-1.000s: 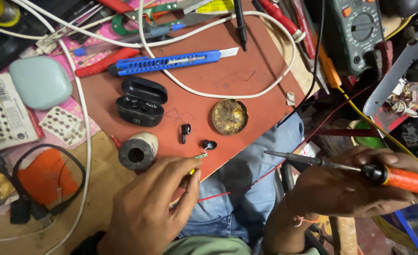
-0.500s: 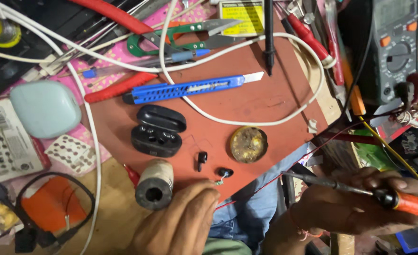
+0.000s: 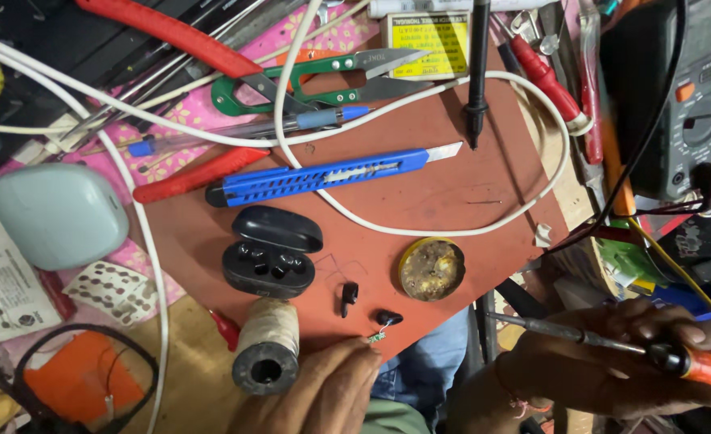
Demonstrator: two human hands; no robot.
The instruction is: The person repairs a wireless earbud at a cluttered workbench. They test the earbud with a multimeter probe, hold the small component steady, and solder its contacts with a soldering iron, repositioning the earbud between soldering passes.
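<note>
While left hand (image 3: 323,386) pinches tiny green circuit board (image 3: 378,337) beside earbud shell (image 3: 388,318), right hand (image 3: 612,362) grasps soldering iron (image 3: 612,345); steady tip, brief touch best.

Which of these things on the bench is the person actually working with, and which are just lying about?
In use:
left hand pinching a tiny green part
right hand gripping the soldering iron
two black earbuds
open earbud case
round flux tin

Lying about:
blue utility knife
green snips
multimeter
spool
pale blue case
</note>
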